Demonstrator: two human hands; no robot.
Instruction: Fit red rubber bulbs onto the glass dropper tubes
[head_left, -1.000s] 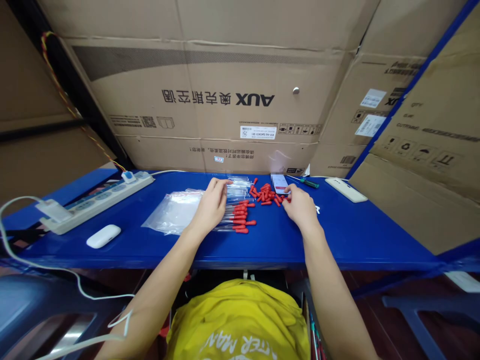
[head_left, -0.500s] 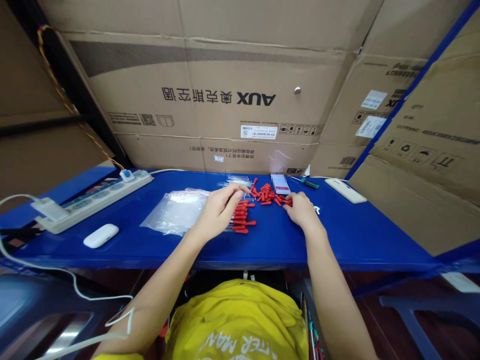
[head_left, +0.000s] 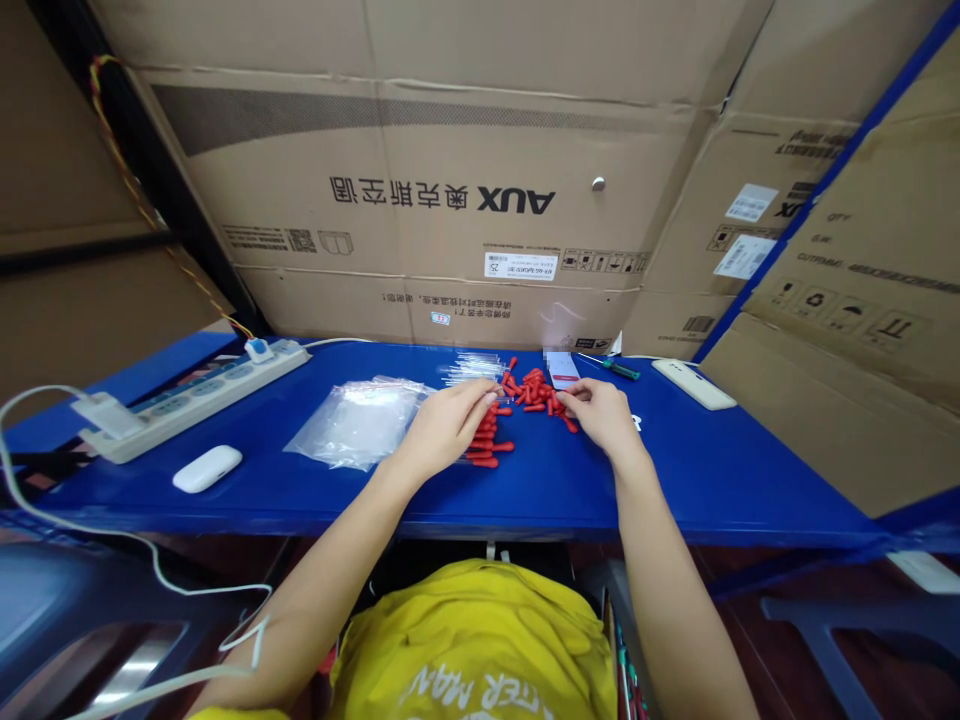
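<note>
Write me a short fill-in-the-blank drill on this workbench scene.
1. The loose caps piled by the right hand are ____ in colour.
2. The left hand rests over a row of capped clear ____.
3. The table surface is ____.
4. The power strip lies at the table's ____ end.

Missing words: red; tubes; blue; left

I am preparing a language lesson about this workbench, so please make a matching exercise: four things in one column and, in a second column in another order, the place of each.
Things:
1. white oval earbud case
2. green-handled screwdriver
3. pile of clear plastic bags
4. loose red rubber caps

Places:
A. between the left hand and the right hand
B. just left of the left hand
C. near the table's front edge, below the white power strip
D. at the back, right of the small white card

Pairs: 1-C, 2-D, 3-B, 4-A
</note>
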